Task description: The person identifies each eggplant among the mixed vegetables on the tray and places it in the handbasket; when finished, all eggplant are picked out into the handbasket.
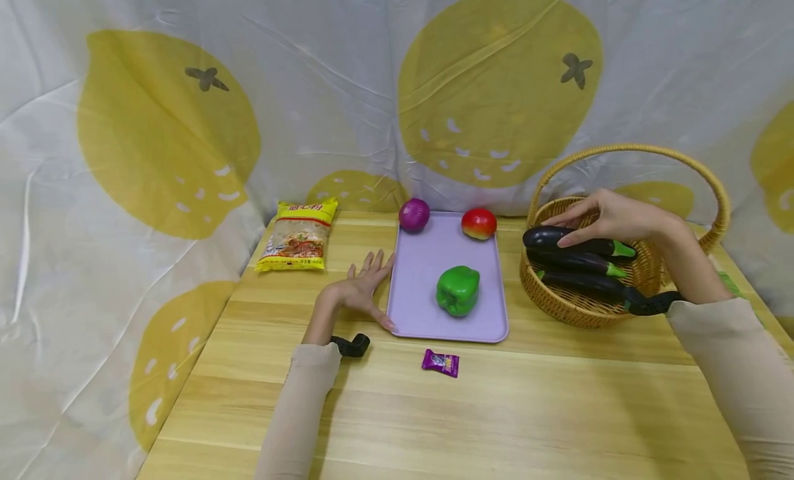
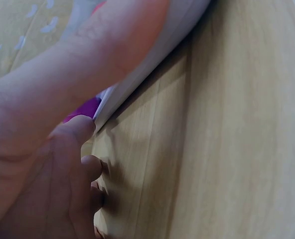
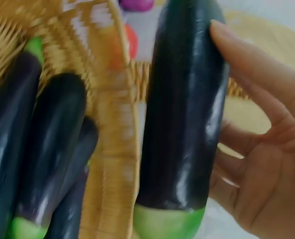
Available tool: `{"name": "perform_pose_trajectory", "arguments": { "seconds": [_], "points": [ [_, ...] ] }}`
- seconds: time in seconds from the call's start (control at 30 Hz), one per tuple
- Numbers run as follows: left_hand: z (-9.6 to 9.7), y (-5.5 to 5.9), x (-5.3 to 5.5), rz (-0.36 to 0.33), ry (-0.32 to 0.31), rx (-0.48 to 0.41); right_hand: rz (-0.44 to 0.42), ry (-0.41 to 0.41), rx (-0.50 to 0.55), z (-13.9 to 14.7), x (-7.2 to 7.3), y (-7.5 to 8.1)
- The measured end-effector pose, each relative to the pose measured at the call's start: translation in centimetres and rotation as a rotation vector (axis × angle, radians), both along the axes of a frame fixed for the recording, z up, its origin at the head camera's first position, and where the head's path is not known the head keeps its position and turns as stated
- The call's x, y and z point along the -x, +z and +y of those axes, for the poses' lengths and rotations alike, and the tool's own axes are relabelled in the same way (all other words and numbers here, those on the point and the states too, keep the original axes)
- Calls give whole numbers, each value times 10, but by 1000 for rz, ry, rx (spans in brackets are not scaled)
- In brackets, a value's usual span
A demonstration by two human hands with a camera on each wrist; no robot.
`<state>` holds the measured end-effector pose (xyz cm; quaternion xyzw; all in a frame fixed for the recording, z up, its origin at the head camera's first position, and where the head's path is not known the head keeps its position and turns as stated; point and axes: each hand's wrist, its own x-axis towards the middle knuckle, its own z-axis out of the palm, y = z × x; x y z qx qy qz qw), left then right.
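Note:
In the head view my right hand [image 1: 626, 216] grips a dark eggplant [image 3: 182, 109] between thumb and fingers, over the wicker basket [image 1: 558, 311]. The right wrist view shows its green end pointing down. More eggplants [image 3: 50, 149] lie inside the basket below. My left hand [image 1: 361, 291] has its fingers spread at the left edge of a lilac tray [image 1: 422, 276], the thumb at its near corner. On the tray are a green bell pepper [image 1: 457, 291], a red-and-yellow fruit [image 1: 479, 223] and a purple onion [image 1: 414, 215] at the far left corner.
A yellow noodle packet [image 1: 298, 235] lies left of the tray on the wooden table [image 1: 434, 425]. A small purple wrapped candy [image 1: 441, 363] is in front of the tray. The basket's tall handle [image 1: 633, 147] arches above the right hand. A lemon-print cloth [image 1: 347, 73] hangs behind.

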<state>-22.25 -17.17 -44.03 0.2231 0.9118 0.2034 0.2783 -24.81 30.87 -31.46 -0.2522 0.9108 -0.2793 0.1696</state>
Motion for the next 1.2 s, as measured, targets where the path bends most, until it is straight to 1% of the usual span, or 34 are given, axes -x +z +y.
{"name": "perform_pose_trajectory", "arguments": {
  "seconds": [0.07,0.13,0.27,0.43,0.63,0.77,0.97,1.07,1.13,1.2],
  "points": [
    [-1,0,0,-4,3,0,-28,-36,-21,9,3,-3],
    [-2,0,0,-6,6,-3,-50,-98,-35,16,5,-7],
    [-3,0,0,-10,12,-15,-55,-212,-45,25,13,-17],
    [-3,-1,0,-9,9,-18,-54,-291,-71,33,25,-28],
    [-2,-1,1,-11,6,-18,-95,-388,-72,39,36,-35],
    [-2,-1,2,-14,7,-24,-131,-425,-70,41,40,-38],
    [-1,-2,2,-17,7,-23,-203,-441,-69,46,44,-46],
    [0,-2,2,-11,2,-20,-198,-437,-66,49,45,-49],
    [0,-3,2,-9,0,-16,-212,-443,-21,49,46,-52],
    [0,-2,1,-6,1,-14,-250,-444,57,50,46,-53]
  ]
}}
